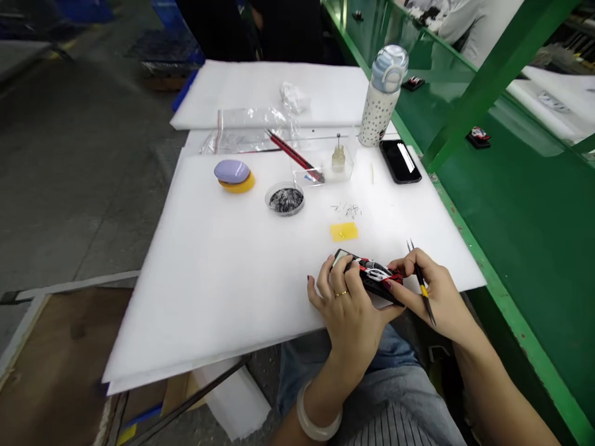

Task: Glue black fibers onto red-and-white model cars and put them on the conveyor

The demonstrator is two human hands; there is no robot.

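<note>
A small model race car [374, 271] in white, red and black is fixed on a black base [379, 290] at the front of the table. My left hand [346, 300] is wrapped round the base from the left, fingers over its far edge and thumb at the near side. Black tweezers with a yellow band [422, 284] lie across my right hand [434, 291], their tips pointing away from me. The thumb and index finger of that hand pinch the red right end of the car. Fingers cover part of the car and base.
Beyond the car lie a yellow tape piece [344, 231], dark slivers [349, 210] and a round dish of black bits [285, 201]. Further back are a small bottle [338, 158], red tweezers [297, 156], a purple-and-yellow case [233, 176], a phone [400, 161] and a flask [380, 99]. A green conveyor [525, 198] runs alongside.
</note>
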